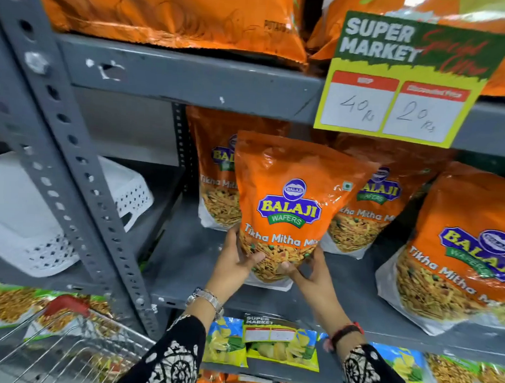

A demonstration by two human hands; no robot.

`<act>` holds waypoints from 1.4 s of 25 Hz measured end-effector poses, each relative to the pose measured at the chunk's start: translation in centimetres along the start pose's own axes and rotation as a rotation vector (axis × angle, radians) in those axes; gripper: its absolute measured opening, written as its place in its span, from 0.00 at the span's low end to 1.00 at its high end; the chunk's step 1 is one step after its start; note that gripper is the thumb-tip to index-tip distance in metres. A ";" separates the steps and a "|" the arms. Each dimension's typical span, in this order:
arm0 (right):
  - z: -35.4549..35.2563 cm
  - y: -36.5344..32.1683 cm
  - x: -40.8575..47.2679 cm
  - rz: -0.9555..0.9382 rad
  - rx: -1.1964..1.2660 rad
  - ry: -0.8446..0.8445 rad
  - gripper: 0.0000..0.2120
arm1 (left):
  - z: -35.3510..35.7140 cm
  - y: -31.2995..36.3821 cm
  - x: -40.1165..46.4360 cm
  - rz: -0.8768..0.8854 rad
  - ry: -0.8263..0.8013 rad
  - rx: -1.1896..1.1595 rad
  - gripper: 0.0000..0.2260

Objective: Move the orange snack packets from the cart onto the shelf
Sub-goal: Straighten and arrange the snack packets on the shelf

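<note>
An orange Balaji snack packet (291, 205) stands upright on the grey shelf (189, 264), held at its bottom corners by both hands. My left hand (235, 263) grips its lower left edge, my right hand (308, 274) its lower right. Behind it stand two more orange packets, one at the left (214, 166) and one at the right (373, 209). Another orange packet (459, 249) leans at the far right of the same shelf. The wire cart (62, 345) with its red handle shows at the bottom left; its contents are hidden.
A price sign (403, 79) hangs from the upper shelf edge above the packets. Orange bags (167, 11) fill the upper shelf. A white perforated basket (39, 209) sits in the left bay behind the grey upright post (68, 164). Yellow-green packets (281, 345) lie on the shelf below.
</note>
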State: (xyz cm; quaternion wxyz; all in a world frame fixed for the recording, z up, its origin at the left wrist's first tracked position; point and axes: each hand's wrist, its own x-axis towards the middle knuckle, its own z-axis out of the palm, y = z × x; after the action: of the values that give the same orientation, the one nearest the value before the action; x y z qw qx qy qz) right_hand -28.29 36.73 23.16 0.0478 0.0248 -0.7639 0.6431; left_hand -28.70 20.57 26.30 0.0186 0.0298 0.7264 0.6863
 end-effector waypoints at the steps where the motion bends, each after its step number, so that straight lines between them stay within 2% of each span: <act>1: 1.2 -0.4 0.1 -0.011 0.002 -0.018 0.27 | -1.2 -0.4 -0.2 -0.002 0.028 -0.010 0.28; 5: 5.5 -1.6 0.6 -0.026 -0.017 -0.056 0.25 | -5.6 -1.5 -0.8 0.012 0.163 0.020 0.26; 8: 8.0 -2.2 0.6 -0.021 -0.032 -0.054 0.30 | -7.5 -1.8 -1.2 0.021 0.235 0.005 0.28; 14: 8.5 -1.8 0.9 -0.001 -0.092 -0.064 0.39 | -8.4 -2.8 -1.1 0.034 0.232 0.072 0.31; 20: 8.6 -1.2 1.1 0.021 -0.108 -0.028 0.32 | -8.1 -2.9 -0.7 0.011 0.244 0.111 0.32; 27: 6.9 -1.1 0.8 0.023 -0.118 -0.072 0.35 | -6.6 -3.1 -1.4 0.038 0.293 0.060 0.38; 31: 1.8 -1.0 -0.5 0.010 -0.048 0.089 0.30 | -4.0 -2.5 -2.8 0.081 0.541 0.071 0.38; 33: -1.7 -0.8 -0.9 -0.008 -0.020 0.234 0.25 | -1.8 -1.8 -3.7 0.222 0.678 0.131 0.36; 35: -5.4 -0.7 -1.2 -0.027 -0.021 0.352 0.23 | 2.2 -0.7 -4.4 0.364 0.703 0.188 0.30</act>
State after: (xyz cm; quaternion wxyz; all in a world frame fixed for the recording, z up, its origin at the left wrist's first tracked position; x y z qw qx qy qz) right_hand -26.81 41.92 24.61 0.1897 -0.0786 -0.7500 0.6288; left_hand -24.18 22.42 25.40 -0.3554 -0.0770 0.7310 0.5774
